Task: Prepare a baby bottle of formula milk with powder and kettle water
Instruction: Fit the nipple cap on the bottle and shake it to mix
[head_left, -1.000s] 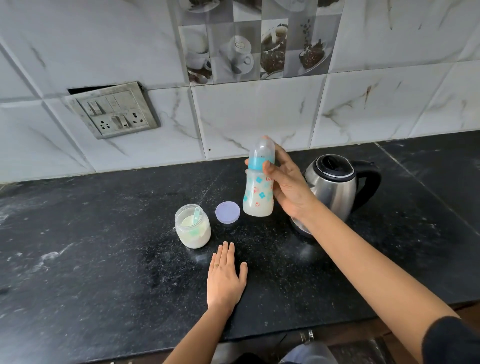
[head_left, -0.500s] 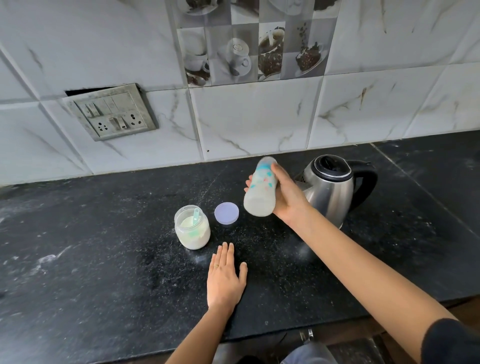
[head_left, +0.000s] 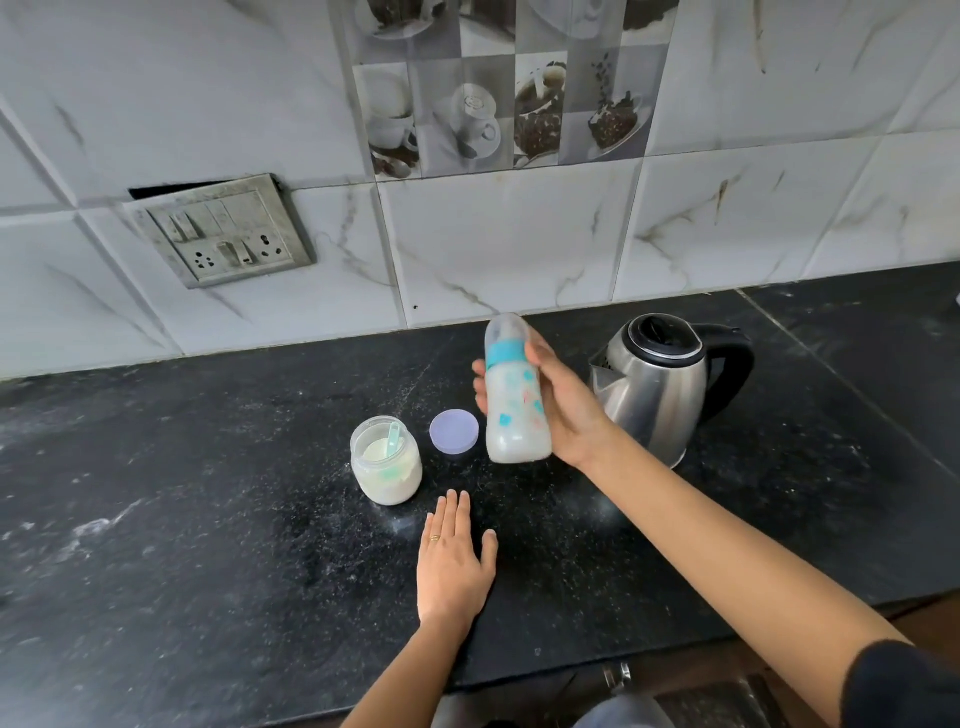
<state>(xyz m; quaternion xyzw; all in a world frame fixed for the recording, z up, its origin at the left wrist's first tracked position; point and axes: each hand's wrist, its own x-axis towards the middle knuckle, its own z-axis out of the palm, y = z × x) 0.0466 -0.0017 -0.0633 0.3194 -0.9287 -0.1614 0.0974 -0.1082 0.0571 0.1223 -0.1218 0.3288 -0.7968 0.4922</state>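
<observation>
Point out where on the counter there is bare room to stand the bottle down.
The black counter is bare left of the powder jar, and again in front of the kettle beyond the right arm. It is crowded in the middle: jar, purple lid, the baby bottle in the right hand and the flat left hand sit close together.

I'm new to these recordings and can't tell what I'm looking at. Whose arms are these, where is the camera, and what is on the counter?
There is no machine: a person wears a camera on the head, looking down at their own arms. The right hand grips a capped baby bottle of milky liquid above the black counter. The left hand lies flat and empty. On the counter are an open powder jar with a scoop inside, its lilac lid beside it, and a steel kettle.
</observation>
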